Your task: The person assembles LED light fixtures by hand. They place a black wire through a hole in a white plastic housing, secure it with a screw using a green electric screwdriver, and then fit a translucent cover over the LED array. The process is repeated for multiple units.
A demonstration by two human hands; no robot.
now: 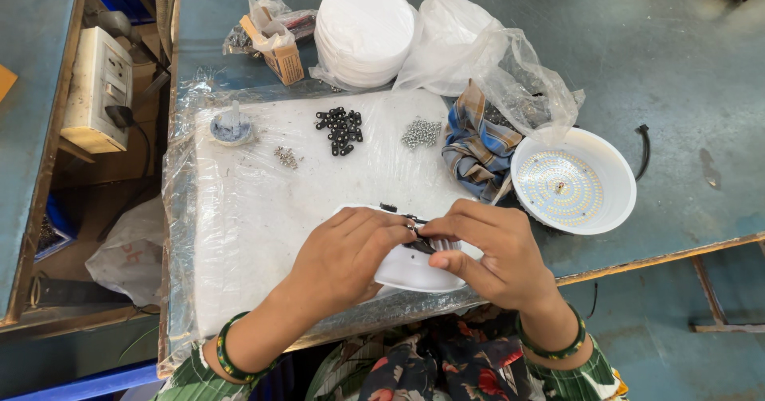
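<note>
Both hands over a white lamp housing (406, 269) lying at the near edge of a plastic-wrapped white board (263, 210) on the blue tabletop (677, 66). Left hand (343, 257) rests on top of the housing, grip curled together, fingertips pinching at a small dark part (414, 222) on the housing's top. Right hand (486, 249) meets it from the other side, grip closed around the same small part, thumb below on the housing. What exactly is pinched is too small to tell.

On the board, further back: heap of small black parts (341, 130), heap of silver screws (421, 132), a few more screws (287, 157), small round grey piece (232, 128). Right of the board: open white lamp dish with LED plate (574, 182), checked cloth (476, 142) just beside it, clear plastic bag (518, 74). Behind: stack of white round discs (362, 30), small cardboard box (283, 58). Green bangles on both wrists. Wall socket box (100, 86) at far left, off the tabletop.
</note>
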